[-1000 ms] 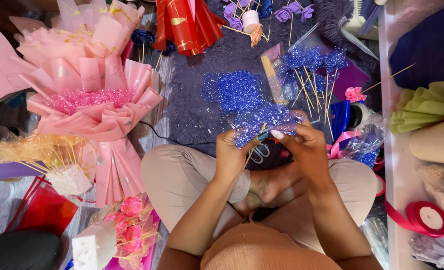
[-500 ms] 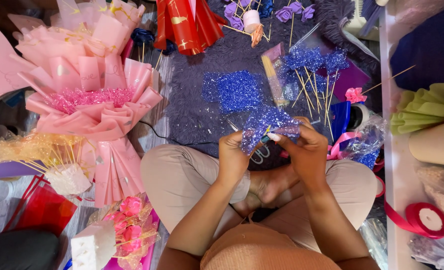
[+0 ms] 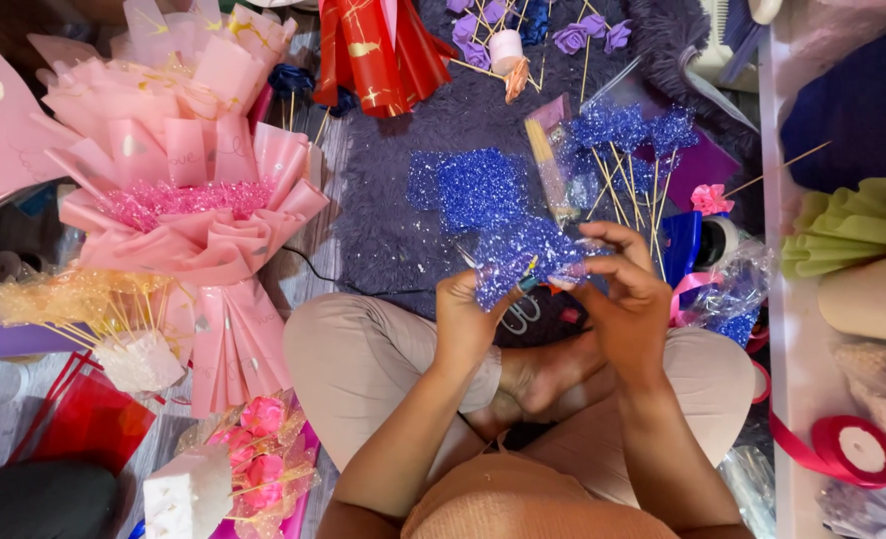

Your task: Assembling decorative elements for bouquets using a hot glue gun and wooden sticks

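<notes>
Just above the centre of the frame, the person's left hand [image 3: 471, 317] and right hand [image 3: 625, 299] were both pinched shut on a crumpled piece of glittery blue mesh [image 3: 525, 256], held between them over the crossed legs, the right fingers curled over its right edge and the left thumb pressing its lower left corner; a thin stick seemed to sit inside the folds, though that was hard to tell. A pair of scissors with pale handles [image 3: 519, 311] lay just beneath the hands on the dark purple furry rug [image 3: 383, 200]. Judging by the layout, the work looked partway along: several finished blue glitter flowers on wooden sticks [image 3: 625, 140] stood grouped in the upper right of centre, while a flat pile of unused blue glitter mesh [image 3: 471, 188] lay just above the hands, suggesting more pieces remained to shape. At the left of the frame a large pink paper-wrapped bouquet [image 3: 189, 215] rested complete, and a folded red wrapping sheet with gold marks [image 3: 381, 50] lay at the top centre
</notes>
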